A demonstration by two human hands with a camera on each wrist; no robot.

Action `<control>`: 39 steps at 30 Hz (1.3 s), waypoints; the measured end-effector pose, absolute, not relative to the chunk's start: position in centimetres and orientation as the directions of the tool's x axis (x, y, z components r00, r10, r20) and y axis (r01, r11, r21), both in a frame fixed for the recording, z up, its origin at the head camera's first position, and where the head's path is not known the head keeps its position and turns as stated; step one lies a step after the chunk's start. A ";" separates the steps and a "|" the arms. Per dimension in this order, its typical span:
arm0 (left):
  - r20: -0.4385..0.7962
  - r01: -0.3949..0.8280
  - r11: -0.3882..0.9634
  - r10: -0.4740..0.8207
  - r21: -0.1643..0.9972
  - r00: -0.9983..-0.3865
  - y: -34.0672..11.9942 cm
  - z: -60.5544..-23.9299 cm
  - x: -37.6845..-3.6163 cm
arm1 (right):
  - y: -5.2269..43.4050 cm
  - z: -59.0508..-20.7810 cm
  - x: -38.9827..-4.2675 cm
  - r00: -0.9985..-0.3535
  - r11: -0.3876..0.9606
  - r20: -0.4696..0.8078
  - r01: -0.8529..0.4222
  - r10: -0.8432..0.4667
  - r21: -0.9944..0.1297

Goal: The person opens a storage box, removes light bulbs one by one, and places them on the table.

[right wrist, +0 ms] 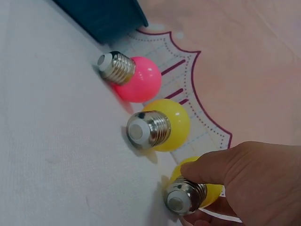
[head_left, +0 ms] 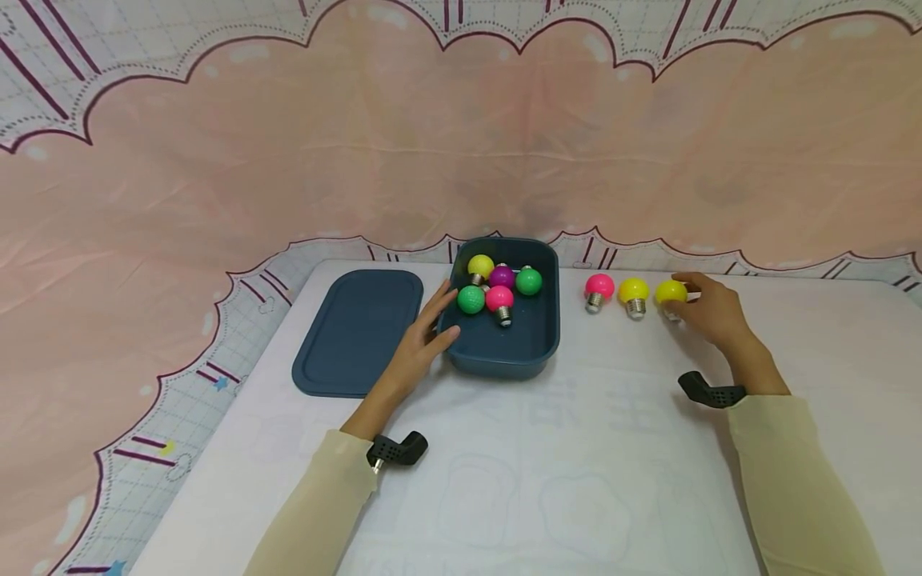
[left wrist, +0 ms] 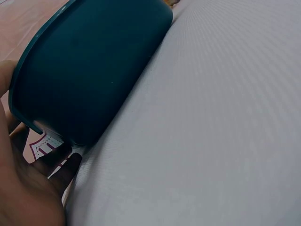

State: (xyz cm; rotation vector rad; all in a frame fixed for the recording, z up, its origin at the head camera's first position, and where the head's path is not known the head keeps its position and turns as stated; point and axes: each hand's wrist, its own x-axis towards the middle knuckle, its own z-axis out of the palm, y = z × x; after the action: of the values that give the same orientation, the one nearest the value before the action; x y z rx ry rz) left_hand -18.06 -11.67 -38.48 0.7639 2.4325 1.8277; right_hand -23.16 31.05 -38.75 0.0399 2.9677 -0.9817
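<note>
A dark blue tub [head_left: 504, 352] stands at the middle of the table and holds several coloured bulbs: yellow [head_left: 480, 266], purple [head_left: 502, 277], two green [head_left: 471, 299] and pink [head_left: 499, 298]. My left hand [head_left: 423, 340] rests with straight fingers against the tub's left wall [left wrist: 89, 70]. To the right of the tub a pink bulb [head_left: 599, 287] [right wrist: 136, 77] and a yellow bulb [head_left: 634, 291] [right wrist: 162, 125] lie in a row. My right hand [head_left: 709, 308] [right wrist: 235, 183] pinches a second yellow bulb [head_left: 670, 293] [right wrist: 195, 190] at the row's right end.
The tub's flat blue lid [head_left: 358, 332] lies left of the tub. A white cloth [head_left: 576, 464] covers the table, with a pink patterned backdrop [head_left: 461, 144] behind. The table's left edge falls off near the lid.
</note>
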 end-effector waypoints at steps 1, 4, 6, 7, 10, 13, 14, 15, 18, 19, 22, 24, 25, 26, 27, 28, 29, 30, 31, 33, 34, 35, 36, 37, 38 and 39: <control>0.280 0.375 0.203 0.380 0.905 -0.882 -11.7 -38.5 -18.1 | 31.1 -38.8 -23.2 -1.000 0.803 -0.024 0.029 0.019 -0.596; 0.282 0.375 0.200 0.379 0.905 -0.882 -11.7 -38.5 -18.1 | 31.1 -38.9 -23.3 -0.999 0.803 -0.030 0.031 0.016 -0.595; 0.284 0.377 0.199 0.379 0.905 -0.881 -11.7 -38.5 -18.1 | 31.1 -38.9 -23.3 -0.999 0.801 -0.034 0.034 0.017 -0.597; 0.285 0.377 0.196 0.379 0.905 -0.880 -11.7 -38.5 -18.1 | 31.2 -38.9 -23.3 -0.999 0.801 -0.037 0.036 0.017 -0.597; 0.286 0.377 0.193 0.380 0.906 -0.880 -11.6 -38.6 -18.1 | 31.2 -38.9 -23.2 -0.999 0.803 -0.050 0.041 0.014 -0.595; 0.287 0.379 0.193 0.380 0.905 -0.879 -11.7 -38.6 -18.1 | 31.2 -38.9 -23.2 -0.998 0.808 -0.059 0.042 0.009 -0.588; 0.286 0.378 0.194 0.380 0.905 -0.880 -11.7 -38.6 -18.1 | 31.2 -38.9 -23.2 -0.998 0.809 -0.059 0.040 0.007 -0.587; 0.285 0.378 0.195 0.380 0.905 -0.880 -11.7 -38.6 -18.1 | 31.2 -38.8 -23.1 -0.998 0.809 -0.060 0.040 0.006 -0.586; 0.284 0.377 0.198 0.381 0.905 -0.880 -11.7 -38.5 -18.1 | 31.3 -38.8 -23.1 -0.998 0.811 -0.058 0.039 0.006 -0.584; 0.283 0.378 0.199 0.382 0.904 -0.880 -11.7 -38.6 -18.1 | 31.3 -38.7 -23.1 -0.998 0.811 -0.058 0.039 0.007 -0.584; 0.285 0.379 0.197 0.383 0.904 -0.879 -11.7 -38.6 -18.1 | 31.4 -38.7 -23.2 -0.999 0.815 -0.049 0.033 0.006 -0.578; 0.286 0.379 0.194 0.383 0.905 -0.878 -11.7 -38.6 -18.2 | 31.4 -38.6 -23.2 -0.999 0.820 -0.039 0.026 0.005 -0.571; 0.287 0.379 0.192 0.382 0.905 -0.878 -11.7 -38.6 -18.1 | 31.5 -38.5 -23.2 -0.999 0.823 -0.035 0.022 0.003 -0.568; 0.288 0.379 0.190 0.382 0.906 -0.878 -11.7 -38.7 -18.2 | 31.5 -38.5 -23.2 -1.000 0.825 -0.029 0.020 0.004 -0.565; 0.288 0.379 0.189 0.383 0.906 -0.878 -11.7 -38.7 -18.2 | 31.5 -38.4 -23.1 -1.000 0.828 -0.025 0.018 0.004 -0.561; 0.289 0.380 0.188 0.383 0.906 -0.878 -11.7 -38.7 -18.2 | 31.5 -38.3 -23.1 -1.000 0.829 -0.022 0.016 0.005 -0.559; 0.289 0.380 0.188 0.382 0.906 -0.878 -11.7 -38.7 -18.2 | 31.6 -38.2 -23.0 -1.000 0.831 -0.017 0.016 0.008 -0.556; 0.292 0.383 0.186 0.383 0.905 -0.876 -11.7 -38.7 -18.2 | 31.6 -38.1 -23.0 -1.000 0.833 -0.010 0.013 0.009 -0.554; 0.296 0.386 0.184 0.383 0.904 -0.875 -11.7 -38.7 -18.2 | 31.7 -37.9 -22.9 -1.000 0.833 -0.003 0.010 0.010 -0.553; 0.303 0.392 0.180 0.383 0.902 -0.873 -11.7 -38.7 -18.2 | 31.7 -37.5 -22.8 -1.000 0.835 0.017 -0.002 0.009 -0.551; 0.306 0.395 0.177 0.383 0.902 -0.871 -11.7 -38.7 -18.2 | 31.7 -37.4 -22.7 -1.000 0.834 0.029 -0.009 0.008 -0.551; 0.308 0.396 0.176 0.384 0.901 -0.871 -11.7 -38.7 -18.2 | 31.6 -37.2 -22.7 -0.999 0.834 0.040 -0.015 0.008 -0.552; 0.310 0.398 0.173 0.384 0.901 -0.870 -11.7 -38.7 -18.2 | 31.6 -37.0 -22.6 -0.999 0.833 0.054 -0.024 0.007 -0.552; 0.309 0.397 0.174 0.385 0.901 -0.870 -11.8 -38.7 -18.2 | 31.5 -36.8 -22.5 -0.998 0.832 0.064 -0.031 0.006 -0.554; 0.308 0.396 0.175 0.385 0.901 -0.870 -11.8 -38.7 -18.2 | 31.4 -36.7 -22.5 -0.997 0.831 0.076 -0.038 0.005 -0.554; 0.307 0.396 0.176 0.386 0.901 -0.870 -11.7 -38.7 -18.2 | 31.4 -36.5 -22.4 -0.996 0.831 0.088 -0.047 0.003 -0.554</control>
State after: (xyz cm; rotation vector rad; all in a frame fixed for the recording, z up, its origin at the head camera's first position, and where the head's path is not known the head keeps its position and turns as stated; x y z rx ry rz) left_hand -18.20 -11.74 -38.67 0.8024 2.4156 1.8559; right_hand -22.42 31.36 -36.47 -0.0370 3.0876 -0.9378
